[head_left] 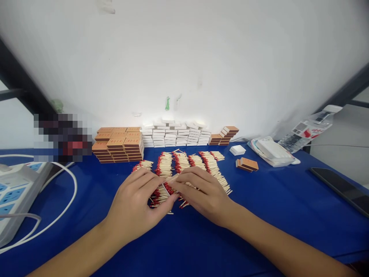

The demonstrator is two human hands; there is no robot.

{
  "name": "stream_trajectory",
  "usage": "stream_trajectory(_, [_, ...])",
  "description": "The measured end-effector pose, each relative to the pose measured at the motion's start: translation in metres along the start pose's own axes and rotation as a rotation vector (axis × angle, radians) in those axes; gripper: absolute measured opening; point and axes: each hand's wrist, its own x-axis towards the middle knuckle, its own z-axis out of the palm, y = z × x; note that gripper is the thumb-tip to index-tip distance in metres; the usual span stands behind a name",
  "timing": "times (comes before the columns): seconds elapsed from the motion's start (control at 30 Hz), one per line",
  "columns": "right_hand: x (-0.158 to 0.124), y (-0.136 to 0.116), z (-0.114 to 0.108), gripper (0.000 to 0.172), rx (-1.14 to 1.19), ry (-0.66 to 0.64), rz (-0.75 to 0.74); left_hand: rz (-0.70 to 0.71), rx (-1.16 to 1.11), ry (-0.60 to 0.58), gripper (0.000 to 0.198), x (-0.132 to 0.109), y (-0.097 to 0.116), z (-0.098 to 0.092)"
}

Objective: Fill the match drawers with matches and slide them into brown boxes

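Note:
My left hand (138, 200) is closed around a small white matchbox tray (166, 190), thumb on the near side and fingers on the far side. Red match heads show inside the tray. My right hand (204, 192) is closed with its fingertips at the matches (170, 187) in the tray; its thumb is mostly hidden. Under and behind both hands, rows of loose red-tipped matches (209, 163) lie on the blue tabletop (259, 215).
Orange matchboxes (118, 144) are stacked at the back left, white trays (175, 134) along the wall, more boxes (247, 164) to the right. A plastic bottle (311, 129), white packet (272, 151) and phone (343, 188) lie right. A power strip (17, 192) with cables stands left.

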Motion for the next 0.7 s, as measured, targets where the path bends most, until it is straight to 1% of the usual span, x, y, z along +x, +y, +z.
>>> stream_trajectory(0.07, [-0.001, -0.001, -0.001, 0.033, -0.009, -0.003, -0.021, -0.008, -0.002, -0.009, 0.016, 0.000, 0.000, 0.000])
stream_trajectory(0.17, [-0.002, -0.001, -0.003, 0.037, -0.065, 0.000, -0.049, -0.002, -0.001, -0.017, 0.019, -0.001, -0.002, -0.001])
stream_trajectory(0.27, [-0.006, 0.007, -0.012, 0.043, -0.106, -0.001, -0.039, 0.007, -0.003, -0.001, 0.023, -0.002, -0.002, -0.002])
stream_trajectory(0.33, [-0.013, 0.021, -0.025, 0.045, -0.126, -0.023, 0.040, 0.018, 0.000, 0.021, 0.022, -0.002, -0.002, -0.003])
stream_trajectory(0.37, [-0.018, 0.030, -0.033, 0.044, -0.142, -0.033, 0.107, 0.025, 0.002, 0.029, 0.021, -0.001, -0.002, -0.003])
stream_trajectory(0.43, [-0.033, 0.052, -0.054, 0.036, -0.195, -0.041, 0.269, 0.038, 0.005, 0.037, 0.020, -0.001, -0.001, -0.003])
stream_trajectory(0.5, [-0.052, 0.076, -0.076, 0.025, -0.260, -0.040, 0.426, 0.053, 0.003, 0.037, 0.019, -0.002, 0.000, -0.002])
stream_trajectory(0.53, [-0.061, 0.088, -0.086, 0.023, -0.271, -0.071, 0.485, 0.058, 0.000, 0.032, 0.019, -0.002, 0.000, -0.002])
stream_trajectory(0.6, [-0.078, 0.108, -0.099, 0.023, -0.248, -0.187, 0.569, 0.063, -0.012, 0.020, 0.019, -0.003, 0.000, -0.001])
stream_trajectory(0.7, [-0.090, 0.123, -0.105, 0.026, -0.179, -0.330, 0.622, 0.062, -0.039, -0.002, 0.020, -0.004, -0.001, 0.002])
